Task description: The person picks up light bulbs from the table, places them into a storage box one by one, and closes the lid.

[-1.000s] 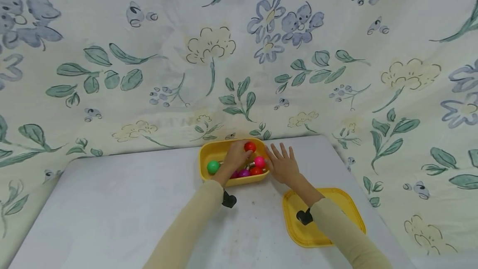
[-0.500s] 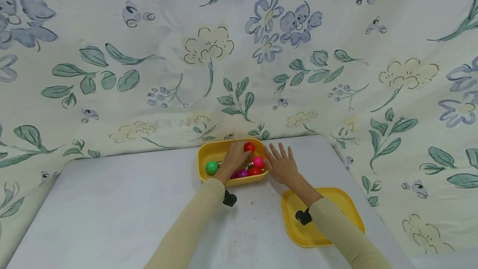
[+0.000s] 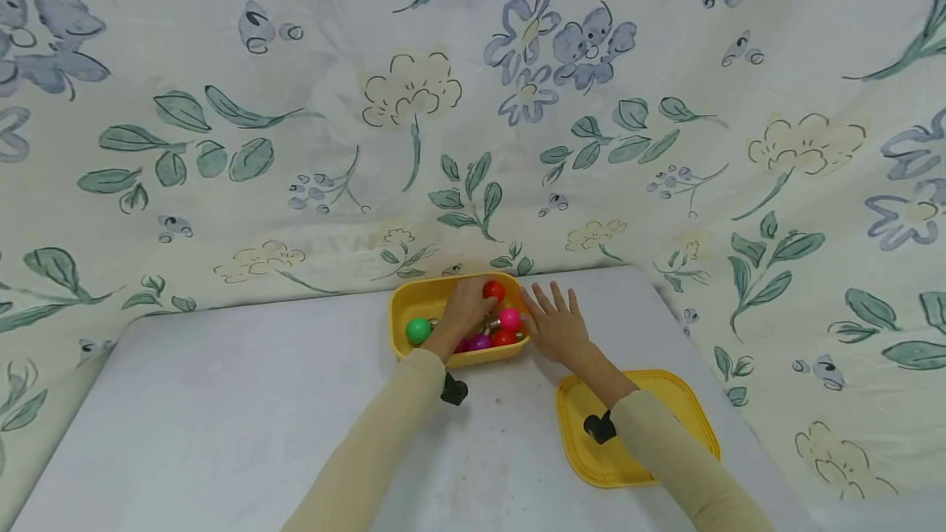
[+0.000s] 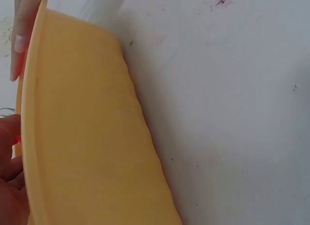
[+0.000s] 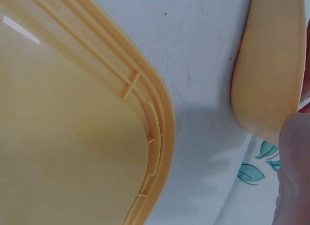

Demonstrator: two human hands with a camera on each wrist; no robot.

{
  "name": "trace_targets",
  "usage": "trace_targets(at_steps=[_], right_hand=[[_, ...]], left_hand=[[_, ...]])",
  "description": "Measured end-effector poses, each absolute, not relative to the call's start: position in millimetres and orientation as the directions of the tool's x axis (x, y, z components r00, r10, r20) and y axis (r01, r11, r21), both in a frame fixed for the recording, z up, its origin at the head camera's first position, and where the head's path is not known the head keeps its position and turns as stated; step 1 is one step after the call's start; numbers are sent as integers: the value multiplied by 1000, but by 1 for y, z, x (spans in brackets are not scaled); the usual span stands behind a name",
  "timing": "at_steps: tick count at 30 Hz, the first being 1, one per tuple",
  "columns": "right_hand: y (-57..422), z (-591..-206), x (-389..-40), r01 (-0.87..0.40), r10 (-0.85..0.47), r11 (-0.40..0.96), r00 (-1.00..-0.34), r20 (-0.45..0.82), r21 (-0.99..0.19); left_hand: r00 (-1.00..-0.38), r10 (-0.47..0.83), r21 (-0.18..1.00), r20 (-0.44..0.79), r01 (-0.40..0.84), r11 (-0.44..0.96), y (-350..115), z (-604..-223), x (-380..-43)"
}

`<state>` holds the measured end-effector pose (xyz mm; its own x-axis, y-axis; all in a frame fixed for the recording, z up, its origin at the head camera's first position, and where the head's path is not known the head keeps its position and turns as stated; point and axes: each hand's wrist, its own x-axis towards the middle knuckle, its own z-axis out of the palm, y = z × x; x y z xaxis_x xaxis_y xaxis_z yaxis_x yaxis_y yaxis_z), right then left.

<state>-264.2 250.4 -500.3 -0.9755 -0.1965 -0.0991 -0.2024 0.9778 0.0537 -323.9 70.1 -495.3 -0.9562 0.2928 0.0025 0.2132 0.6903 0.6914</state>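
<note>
A yellow plastic container stands at the back of the table and holds several colored light bulbs with metal screw bases. My left hand reaches into it, thumb and fingers curled at a red bulb near the right end; the hand hides part of the contents. A green bulb lies left of that hand, a pink bulb to its right, with purple and red ones along the front wall. Fingers spread and straight, my right hand rests at the container's right end.
A yellow lid lies upturned on the white table at the front right, under my right forearm; its ridged rim shows in the right wrist view. Floral fabric hangs right behind the table and along its right side.
Both hands keep practically the same pose at the container. The head view has shifted slightly, so everything sits a little further left in it.
</note>
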Motion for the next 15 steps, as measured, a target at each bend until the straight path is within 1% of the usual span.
trace_targets(at_steps=[6,15], right_hand=[[250,-500,-265,-206,-199,976,-974,-106,68],[248,-497,-264,-197,-187,977,-975,-120,78]], left_hand=[[-956,292,680,-19,202,704,69,-494,-324],[-948,320,670,-1,236,704,63,-488,-325]])
